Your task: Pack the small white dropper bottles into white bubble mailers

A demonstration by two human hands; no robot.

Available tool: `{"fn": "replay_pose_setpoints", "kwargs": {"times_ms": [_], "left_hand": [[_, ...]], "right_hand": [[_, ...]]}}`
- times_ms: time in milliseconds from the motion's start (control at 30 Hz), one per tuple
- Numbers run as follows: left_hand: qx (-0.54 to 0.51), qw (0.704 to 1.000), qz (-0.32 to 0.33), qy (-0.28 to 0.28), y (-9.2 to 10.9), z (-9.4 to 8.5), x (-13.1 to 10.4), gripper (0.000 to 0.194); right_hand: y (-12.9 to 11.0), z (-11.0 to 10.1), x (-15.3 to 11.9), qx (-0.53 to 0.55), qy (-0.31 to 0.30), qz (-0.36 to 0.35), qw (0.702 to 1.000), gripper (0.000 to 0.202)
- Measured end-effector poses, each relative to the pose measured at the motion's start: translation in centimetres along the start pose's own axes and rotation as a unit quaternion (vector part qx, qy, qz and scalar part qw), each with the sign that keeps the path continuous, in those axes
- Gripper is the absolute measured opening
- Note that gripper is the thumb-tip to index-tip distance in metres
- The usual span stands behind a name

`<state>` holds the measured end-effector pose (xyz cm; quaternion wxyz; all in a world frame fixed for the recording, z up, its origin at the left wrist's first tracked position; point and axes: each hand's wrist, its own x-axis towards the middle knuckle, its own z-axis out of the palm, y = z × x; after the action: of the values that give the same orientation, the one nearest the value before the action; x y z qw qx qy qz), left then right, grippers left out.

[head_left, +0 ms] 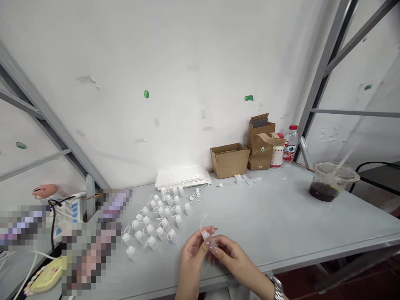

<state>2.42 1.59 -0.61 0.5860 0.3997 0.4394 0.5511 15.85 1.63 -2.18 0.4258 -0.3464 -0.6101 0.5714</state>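
Behind a grey desk [275, 216], a white wall [175, 54] is rising. Small white-topped bottles [168, 212] are standing clustered at left (a lidded cup [325, 191] is sitting at far right). Near the front edge, the left hand [193, 252] and right hand [235, 255] are together pinching one translucent bottle [213, 244] narrowly, above the desk.

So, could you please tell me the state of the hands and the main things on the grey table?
Left hand: gripping the held bottle.
Right hand: gripping it too.
Held bottle: tilted, strap sticking up.
Small bottles: upright, grouped.
Sheets: stacked flat.
Carton: open.
Bag: upright.
Water bottle: upright, capped.
Cup: lidded, straw in, partly full.
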Motion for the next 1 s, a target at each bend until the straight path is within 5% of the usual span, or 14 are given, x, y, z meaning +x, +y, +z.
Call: {"fn": "replay_pose_setpoints", "kwargs": {"times_ms": [133, 233, 367, 500, 667, 833, 900, 1000], "left_hand": [[0.002, 0.996, 0.043, 0.074, 0.6, -0.5, -0.5, 0.043], [-0.016, 0.995, 0.051, 0.08, 0.8, 0.2, -1.1, 0.047], [-0.017, 0.996, 0.056, 0.071, 0.5, 1.4, -1.8, 0.046], [-0.025, 0.995, 0.068, 0.071, 0.1, 1.9, -2.1, 0.045], [-0.039, 0.994, 0.068, 0.078, -0.1, 1.8, -2.2, 0.045], [-0.055, 0.995, 0.052, 0.068, -0.5, 1.8, -1.8, 0.042], [-0.054, 0.996, 0.041, 0.063, -0.6, 2.0, -1.6, 0.041], [-0.047, 0.998, 0.033, 0.041, -0.6, 2.3, -1.7, 0.039]], "right_hand": [[-1.6, -3.0, 2.6, -0.179, 0.044, -0.021, 0.983, 0.028], [-1.5, -6.7, 7.0, -0.393, 0.156, -0.045, 0.905, 0.022], [0.0, -10.4, 12.6, -0.451, 0.2, -0.033, 0.869, 0.024], [1.2, -11.4, 14.7, -0.456, 0.193, -0.026, 0.868, 0.014], [0.3, -10.3, 13.4, -0.403, 0.193, -0.033, 0.894, 0.012], [-2.5, -5.6, 7.6, -0.29, 0.145, -0.028, 0.946, 0.029], [-3.4, -3.3, 4.9, -0.081, 0.098, -0.018, 0.992, 0.025], [-4.1, -0.7, 2.0, 0.082, 0.101, -0.001, 0.991, 0.019]]}}
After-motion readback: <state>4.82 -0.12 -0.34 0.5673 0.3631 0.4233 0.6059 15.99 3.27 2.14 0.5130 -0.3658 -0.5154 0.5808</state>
